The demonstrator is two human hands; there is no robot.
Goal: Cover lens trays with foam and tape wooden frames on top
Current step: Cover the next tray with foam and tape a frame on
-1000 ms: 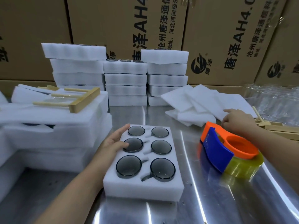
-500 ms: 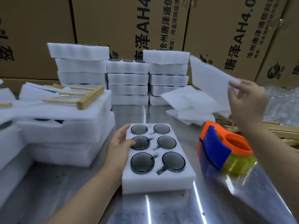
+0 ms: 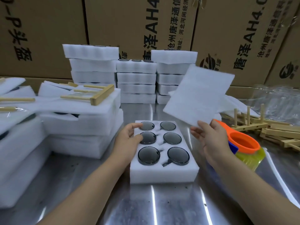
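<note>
Right of lens tray (image 3: 164,174), pinching foam sheet (image 3: 198,96) corner in right hand (image 3: 211,142).
Likely light, floppy, best edge-held; left hand (image 3: 128,141) fingers apart on tray.

Brown printed cardboard cartons (image 3: 113,21) wall the back behind a shiny metal table (image 3: 162,207) streaked with glare

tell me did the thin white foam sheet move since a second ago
Yes: the right hand has lifted the foam sheet off the pile behind the orange tape dispenser, toward the white foam lens tray.
</note>
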